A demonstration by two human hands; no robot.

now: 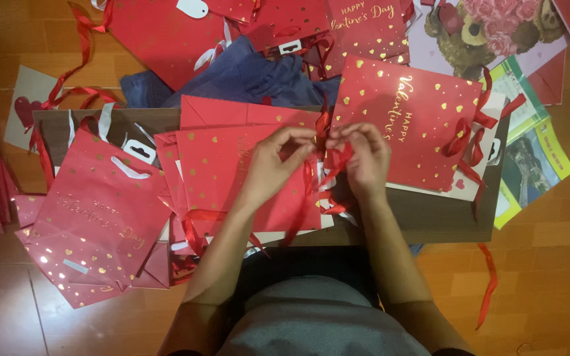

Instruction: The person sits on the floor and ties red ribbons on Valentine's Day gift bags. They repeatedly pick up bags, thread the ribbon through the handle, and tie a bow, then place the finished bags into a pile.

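Note:
My left hand (273, 163) and my right hand (365, 158) meet over the middle of a low dark wooden table (443, 221). Both pinch a red satin ribbon (308, 181) at the top edge of a flat red paper gift bag with gold hearts (216, 168). The ribbon's loose ends trail down between my forearms. Another red gift bag with gold script (404, 122) lies to the right of my right hand, red ribbon handles hanging off its side.
More red heart-print bags (97, 217) are stacked at the left, spilling onto the orange tiled floor (542, 264). Blue cloth (252, 76) lies behind the table. A teddy-bear print bag (479, 29) and green leaflets (536, 161) sit at right. A loose ribbon (489, 283) lies on the floor.

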